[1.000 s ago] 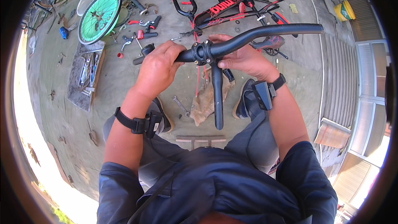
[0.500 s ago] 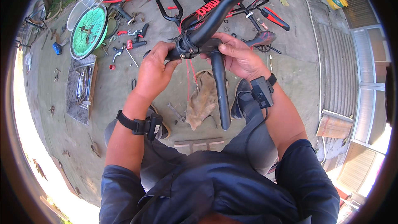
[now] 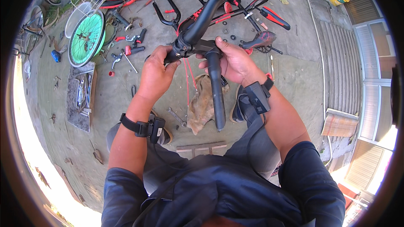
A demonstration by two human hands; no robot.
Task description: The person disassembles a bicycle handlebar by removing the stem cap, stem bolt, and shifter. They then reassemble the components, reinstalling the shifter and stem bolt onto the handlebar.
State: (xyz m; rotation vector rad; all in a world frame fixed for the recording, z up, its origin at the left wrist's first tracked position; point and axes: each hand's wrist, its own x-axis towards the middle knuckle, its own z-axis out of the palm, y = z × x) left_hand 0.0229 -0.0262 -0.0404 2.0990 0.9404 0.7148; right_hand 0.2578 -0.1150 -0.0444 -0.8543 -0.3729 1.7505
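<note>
A black bicycle handlebar (image 3: 210,12) with a bend rises toward the top of the view. Its middle sits in the bolted clamp of a black stem (image 3: 201,47), whose long quill tube (image 3: 216,94) points down toward my lap. My left hand (image 3: 155,73) is closed round the bar just left of the clamp. At the stem's other end, my right hand (image 3: 235,61) grips it beside the top of the quill, thumb on the far side and fingers partly hidden behind. Two thin red cables (image 3: 187,80) hang below the clamp.
Beyond my hands lie a black fork (image 3: 170,17), a black-and-red frame (image 3: 248,14) and a saddle (image 3: 261,40). Leftward are a green-rimmed wheel (image 3: 87,38) and a tray of wrenches (image 3: 78,115). A brown rag (image 3: 200,109) and a wrench (image 3: 176,117) lie between my feet.
The handlebar and stem have shifted slightly left in view. My right thumb has slid from the stem's top to its far edge, and the right hand has turned a little. The left hand keeps its hold.
</note>
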